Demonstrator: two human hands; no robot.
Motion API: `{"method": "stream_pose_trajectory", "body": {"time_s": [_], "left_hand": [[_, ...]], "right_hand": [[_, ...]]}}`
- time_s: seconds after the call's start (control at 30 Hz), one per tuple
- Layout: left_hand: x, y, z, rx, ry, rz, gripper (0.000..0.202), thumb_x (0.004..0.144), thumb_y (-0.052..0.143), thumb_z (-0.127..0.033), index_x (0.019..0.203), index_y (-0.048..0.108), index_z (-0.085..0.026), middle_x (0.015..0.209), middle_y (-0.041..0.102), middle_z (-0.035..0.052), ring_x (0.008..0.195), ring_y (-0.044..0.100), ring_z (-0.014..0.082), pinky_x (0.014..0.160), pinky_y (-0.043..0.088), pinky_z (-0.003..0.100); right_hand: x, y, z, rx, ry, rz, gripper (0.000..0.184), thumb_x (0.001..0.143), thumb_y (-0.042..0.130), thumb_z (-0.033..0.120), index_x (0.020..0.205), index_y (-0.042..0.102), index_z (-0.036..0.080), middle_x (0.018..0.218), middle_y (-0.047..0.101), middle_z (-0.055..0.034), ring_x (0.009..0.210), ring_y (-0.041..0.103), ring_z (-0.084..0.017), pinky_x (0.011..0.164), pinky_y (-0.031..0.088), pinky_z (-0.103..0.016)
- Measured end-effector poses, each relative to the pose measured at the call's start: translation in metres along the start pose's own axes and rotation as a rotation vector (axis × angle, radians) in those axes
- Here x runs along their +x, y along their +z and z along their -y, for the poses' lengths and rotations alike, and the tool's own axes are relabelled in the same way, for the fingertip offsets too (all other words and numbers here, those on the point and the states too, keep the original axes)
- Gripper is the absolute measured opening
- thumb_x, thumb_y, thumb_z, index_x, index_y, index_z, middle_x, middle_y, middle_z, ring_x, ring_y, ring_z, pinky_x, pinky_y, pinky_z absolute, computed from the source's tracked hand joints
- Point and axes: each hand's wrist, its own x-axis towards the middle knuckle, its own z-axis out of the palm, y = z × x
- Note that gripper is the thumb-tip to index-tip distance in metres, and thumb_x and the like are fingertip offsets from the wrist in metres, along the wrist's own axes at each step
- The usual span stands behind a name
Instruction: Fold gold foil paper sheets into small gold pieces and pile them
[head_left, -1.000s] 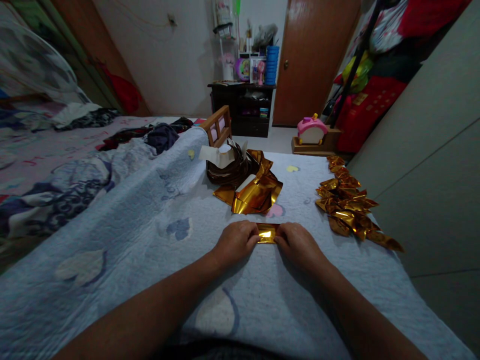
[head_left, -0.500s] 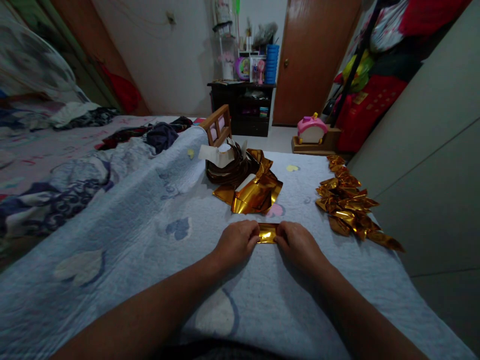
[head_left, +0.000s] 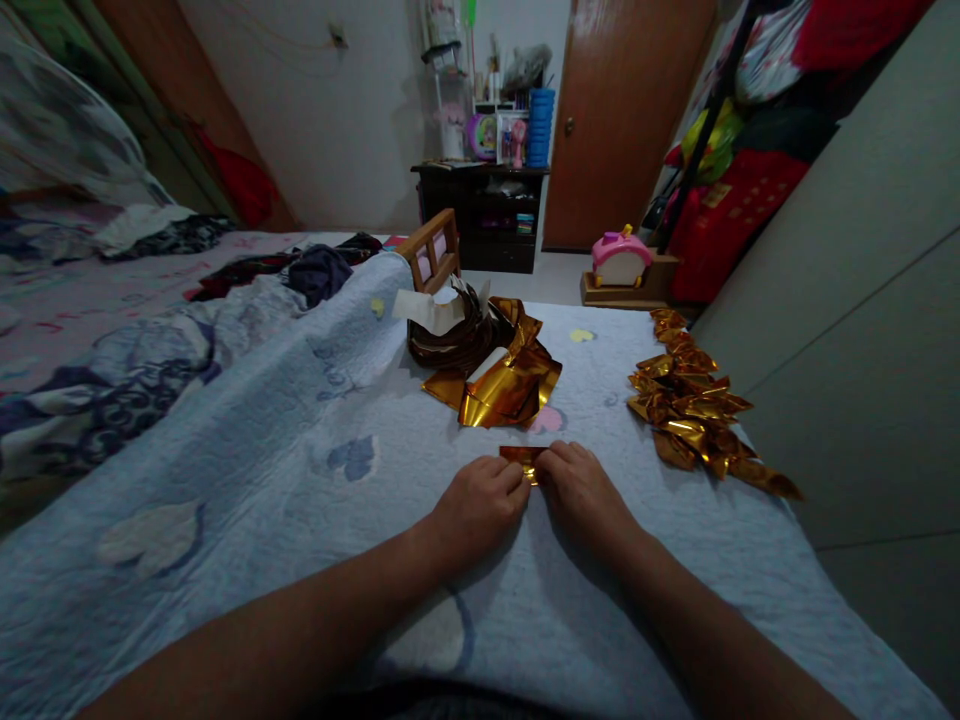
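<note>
Both of my hands rest on the pale blue quilt (head_left: 315,500), pressed together over a small piece of gold foil paper (head_left: 519,456). My left hand (head_left: 480,505) has its fingers curled and pinches the paper's left part. My right hand (head_left: 579,490) is closed on the right part, knuckles up. Only a narrow strip of the foil shows above the fingertips; the part under them is hidden.
A loose stack of gold foil sheets (head_left: 504,388) lies just beyond my hands, beside a dark brown bundle with white paper (head_left: 444,330). Several folded gold pieces (head_left: 694,405) are heaped at the right near the bed edge. Crumpled clothes (head_left: 319,268) lie far left.
My hands have drawn closer together, covering most of the foil piece that showed between them before. The left hand slid slightly right and toward me.
</note>
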Motion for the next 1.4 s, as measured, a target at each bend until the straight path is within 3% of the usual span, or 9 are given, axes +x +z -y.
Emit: {"method": "stream_pose_trajectory", "body": {"time_s": [0.17,0.4,0.57,0.73,1.07,1.4], "left_hand": [[-0.003,-0.008,-0.015,0.061,-0.045,0.059,0.013,0.094,0.058,-0.01,0.101,0.069,-0.012,0.089,0.068,0.0076,0.084,0.064,0.0236,0.072,0.054,0.037],[-0.004,-0.016,-0.027,0.106,-0.175,0.151,0.012,0.091,0.058,-0.008,0.091,0.069,-0.012,0.085,0.067,0.0092,0.079,0.064,0.0256,0.07,0.054,0.04],[-0.006,-0.015,-0.029,0.123,-0.16,0.157,0.016,0.092,0.055,-0.006,0.097,0.069,-0.01,0.087,0.067,0.0104,0.08,0.063,0.0254,0.071,0.053,0.039],[-0.006,-0.015,-0.027,0.127,-0.115,0.167,0.015,0.092,0.054,-0.008,0.096,0.068,-0.011,0.088,0.066,0.0106,0.083,0.062,0.0255,0.073,0.051,0.039],[-0.004,-0.019,-0.025,0.142,-0.119,0.224,0.018,0.09,0.051,-0.005,0.094,0.068,-0.011,0.089,0.067,0.0121,0.081,0.063,0.0255,0.072,0.051,0.039],[-0.005,-0.023,-0.028,0.125,-0.155,0.259,0.021,0.088,0.05,-0.002,0.096,0.069,-0.008,0.09,0.068,0.0154,0.081,0.066,0.0281,0.071,0.053,0.041]], "right_hand": [[0.002,0.0,0.008,-0.058,0.096,0.014,0.014,0.099,0.051,0.016,0.092,0.063,0.017,0.096,0.065,-0.0075,0.088,0.053,-0.022,0.079,0.033,-0.033],[0.006,-0.002,0.015,-0.107,0.144,0.018,0.009,0.097,0.055,0.023,0.091,0.061,0.018,0.096,0.065,-0.0075,0.09,0.054,-0.024,0.078,0.031,-0.035],[0.006,0.001,0.019,-0.142,0.165,-0.005,0.015,0.097,0.056,0.032,0.092,0.06,0.019,0.096,0.065,-0.0083,0.092,0.054,-0.026,0.078,0.031,-0.037],[0.005,0.001,0.021,-0.139,0.176,-0.009,0.014,0.095,0.057,0.032,0.1,0.059,0.019,0.1,0.063,-0.0098,0.095,0.053,-0.028,0.079,0.032,-0.038],[-0.005,-0.005,0.004,-0.08,0.205,-0.055,0.042,0.091,0.058,0.026,0.133,0.054,0.025,0.117,0.057,-0.0109,0.105,0.049,-0.03,0.086,0.033,-0.04],[-0.01,-0.013,-0.018,-0.137,0.208,0.037,0.06,0.09,0.061,0.027,0.148,0.045,0.028,0.125,0.056,-0.012,0.106,0.05,-0.031,0.086,0.034,-0.041]]}}
